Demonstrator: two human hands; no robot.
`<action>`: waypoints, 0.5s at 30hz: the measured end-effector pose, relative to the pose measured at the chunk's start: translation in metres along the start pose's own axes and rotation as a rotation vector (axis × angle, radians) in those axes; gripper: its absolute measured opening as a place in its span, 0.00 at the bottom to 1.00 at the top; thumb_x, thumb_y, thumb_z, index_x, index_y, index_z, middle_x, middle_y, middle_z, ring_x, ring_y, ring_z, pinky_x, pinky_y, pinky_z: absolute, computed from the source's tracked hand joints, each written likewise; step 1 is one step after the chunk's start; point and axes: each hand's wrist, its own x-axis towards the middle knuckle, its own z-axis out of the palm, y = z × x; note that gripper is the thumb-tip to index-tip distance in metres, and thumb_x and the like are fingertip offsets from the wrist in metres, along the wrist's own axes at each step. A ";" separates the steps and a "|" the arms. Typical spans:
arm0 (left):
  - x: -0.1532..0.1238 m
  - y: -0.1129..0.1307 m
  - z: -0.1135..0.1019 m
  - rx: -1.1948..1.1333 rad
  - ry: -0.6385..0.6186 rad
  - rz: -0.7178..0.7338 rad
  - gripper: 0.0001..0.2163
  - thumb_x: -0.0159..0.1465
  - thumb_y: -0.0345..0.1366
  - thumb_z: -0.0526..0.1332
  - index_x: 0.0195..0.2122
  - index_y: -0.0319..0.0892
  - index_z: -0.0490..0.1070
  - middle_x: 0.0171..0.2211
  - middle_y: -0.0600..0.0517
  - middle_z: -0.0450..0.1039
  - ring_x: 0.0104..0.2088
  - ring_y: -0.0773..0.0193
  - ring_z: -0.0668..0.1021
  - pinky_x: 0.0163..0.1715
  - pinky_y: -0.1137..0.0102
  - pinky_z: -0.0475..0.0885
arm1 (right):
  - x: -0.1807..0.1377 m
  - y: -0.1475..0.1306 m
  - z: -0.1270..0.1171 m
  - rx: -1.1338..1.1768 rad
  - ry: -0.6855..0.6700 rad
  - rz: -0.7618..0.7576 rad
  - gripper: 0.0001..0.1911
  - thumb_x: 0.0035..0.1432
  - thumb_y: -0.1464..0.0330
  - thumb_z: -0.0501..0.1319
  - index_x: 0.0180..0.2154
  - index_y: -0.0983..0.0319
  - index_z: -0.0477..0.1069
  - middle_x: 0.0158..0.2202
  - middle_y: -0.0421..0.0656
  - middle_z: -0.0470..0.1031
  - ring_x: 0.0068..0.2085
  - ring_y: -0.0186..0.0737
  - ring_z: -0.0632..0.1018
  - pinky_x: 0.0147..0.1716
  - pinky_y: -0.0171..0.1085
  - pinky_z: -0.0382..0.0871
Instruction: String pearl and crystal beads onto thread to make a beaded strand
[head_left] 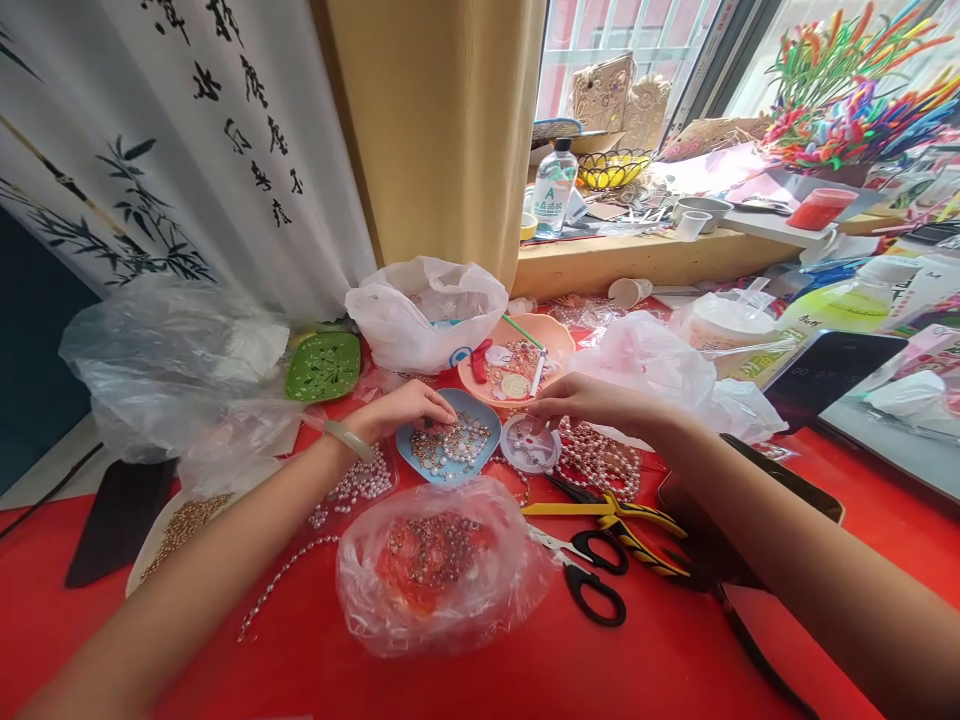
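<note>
My left hand [409, 408] reaches over a blue heart-shaped dish [420, 458] full of small beads, its fingertips curled down and pinched among them. A pale green bangle [349, 440] circles that wrist. My right hand [581, 402] hovers over a small round clear lid [534, 452], fingers drawn together as if pinching something too small to make out. Behind both hands sits a pink dish [555, 345] with charms and a green stick.
A clear bag of beads [439, 560] lies near me on the red table [675, 660]. Black scissors [596, 575] and yellow-handled pliers [615, 515] lie to its right. Pearl strands [600, 460], plastic bags, a green tray [324, 366], a phone [832, 375] and a cluttered windowsill surround them.
</note>
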 end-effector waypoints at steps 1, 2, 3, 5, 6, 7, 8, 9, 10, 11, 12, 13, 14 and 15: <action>0.000 0.000 -0.001 -0.007 0.002 0.001 0.06 0.45 0.33 0.65 0.25 0.38 0.77 0.23 0.50 0.74 0.21 0.70 0.71 0.24 0.74 0.64 | 0.000 0.000 0.001 0.015 -0.009 -0.006 0.20 0.57 0.60 0.52 0.34 0.67 0.75 0.31 0.46 0.77 0.31 0.33 0.74 0.29 0.31 0.63; 0.001 0.000 -0.001 -0.013 0.003 0.001 0.06 0.45 0.33 0.65 0.25 0.38 0.77 0.23 0.51 0.74 0.22 0.70 0.71 0.24 0.74 0.64 | -0.001 0.001 0.002 0.035 -0.024 -0.016 0.20 0.57 0.59 0.52 0.35 0.67 0.75 0.32 0.46 0.77 0.32 0.33 0.74 0.30 0.31 0.64; 0.001 0.000 -0.001 -0.019 0.004 0.000 0.06 0.45 0.33 0.65 0.25 0.38 0.77 0.22 0.51 0.74 0.22 0.70 0.71 0.24 0.74 0.64 | -0.001 0.001 0.003 0.057 -0.041 -0.028 0.20 0.57 0.59 0.52 0.35 0.67 0.75 0.33 0.46 0.77 0.33 0.33 0.74 0.32 0.31 0.64; 0.002 0.001 -0.001 -0.026 0.010 0.001 0.06 0.45 0.33 0.65 0.25 0.38 0.77 0.22 0.51 0.73 0.21 0.70 0.70 0.24 0.74 0.64 | -0.002 0.002 0.005 0.095 -0.079 -0.048 0.17 0.55 0.60 0.55 0.35 0.67 0.75 0.33 0.46 0.77 0.33 0.33 0.74 0.33 0.32 0.64; 0.002 0.001 -0.001 -0.028 0.016 0.001 0.06 0.45 0.33 0.65 0.25 0.38 0.77 0.21 0.51 0.73 0.21 0.70 0.70 0.24 0.73 0.64 | -0.002 0.003 0.006 0.108 -0.095 -0.054 0.16 0.54 0.61 0.56 0.34 0.67 0.75 0.33 0.45 0.77 0.33 0.33 0.73 0.34 0.32 0.64; 0.002 0.002 -0.001 -0.030 0.024 0.001 0.06 0.45 0.32 0.65 0.25 0.38 0.77 0.21 0.51 0.73 0.21 0.70 0.70 0.24 0.73 0.64 | -0.002 0.004 0.007 0.115 -0.107 -0.055 0.15 0.53 0.61 0.57 0.32 0.66 0.75 0.32 0.44 0.77 0.32 0.33 0.73 0.33 0.32 0.63; 0.002 0.002 -0.001 -0.032 0.035 0.001 0.06 0.45 0.33 0.65 0.25 0.37 0.77 0.21 0.51 0.73 0.21 0.70 0.70 0.24 0.73 0.64 | -0.002 0.005 0.008 0.116 -0.112 -0.052 0.14 0.52 0.62 0.58 0.31 0.66 0.75 0.30 0.43 0.76 0.31 0.32 0.73 0.33 0.31 0.63; 0.001 0.003 -0.001 -0.036 0.046 0.001 0.06 0.45 0.33 0.65 0.25 0.37 0.77 0.21 0.51 0.73 0.22 0.69 0.70 0.25 0.73 0.64 | -0.003 0.006 0.008 0.114 -0.112 -0.046 0.13 0.51 0.62 0.58 0.29 0.66 0.74 0.29 0.42 0.76 0.30 0.32 0.72 0.31 0.31 0.62; 0.001 0.004 -0.001 -0.040 0.059 0.001 0.06 0.45 0.33 0.65 0.26 0.38 0.77 0.22 0.51 0.73 0.22 0.69 0.71 0.25 0.73 0.64 | -0.003 0.007 0.008 0.114 -0.113 -0.040 0.13 0.51 0.63 0.58 0.27 0.66 0.74 0.27 0.41 0.75 0.29 0.31 0.71 0.30 0.31 0.61; 0.001 0.004 -0.002 -0.044 0.070 0.001 0.06 0.45 0.33 0.65 0.26 0.38 0.77 0.22 0.51 0.74 0.23 0.69 0.71 0.26 0.73 0.65 | -0.004 0.009 0.008 0.114 -0.114 -0.034 0.13 0.51 0.63 0.59 0.26 0.66 0.74 0.26 0.41 0.75 0.28 0.31 0.70 0.29 0.31 0.61; 0.001 0.005 -0.002 -0.049 0.081 0.002 0.06 0.45 0.33 0.65 0.25 0.38 0.76 0.23 0.51 0.74 0.24 0.69 0.71 0.27 0.73 0.65 | -0.004 0.011 0.008 0.114 -0.115 -0.027 0.13 0.50 0.62 0.59 0.26 0.66 0.74 0.25 0.40 0.74 0.27 0.30 0.69 0.28 0.31 0.60; 0.001 0.005 -0.003 -0.053 0.089 0.004 0.06 0.45 0.33 0.65 0.25 0.38 0.76 0.23 0.51 0.74 0.24 0.69 0.71 0.28 0.73 0.66 | -0.005 0.013 0.007 0.115 -0.113 -0.021 0.14 0.50 0.61 0.59 0.25 0.66 0.74 0.24 0.40 0.73 0.26 0.30 0.68 0.27 0.32 0.59; 0.001 0.005 -0.003 -0.057 0.097 0.005 0.06 0.45 0.33 0.65 0.25 0.38 0.76 0.24 0.51 0.74 0.25 0.69 0.72 0.29 0.73 0.66 | -0.005 0.015 0.006 0.117 -0.108 -0.015 0.14 0.49 0.60 0.60 0.25 0.66 0.74 0.23 0.40 0.73 0.25 0.30 0.67 0.27 0.32 0.58; 0.001 0.006 -0.003 -0.058 0.102 0.007 0.06 0.45 0.33 0.65 0.25 0.38 0.76 0.24 0.51 0.74 0.25 0.70 0.72 0.30 0.73 0.67 | -0.005 0.017 0.005 0.119 -0.097 -0.010 0.15 0.49 0.59 0.60 0.24 0.66 0.74 0.22 0.39 0.72 0.25 0.30 0.67 0.26 0.32 0.57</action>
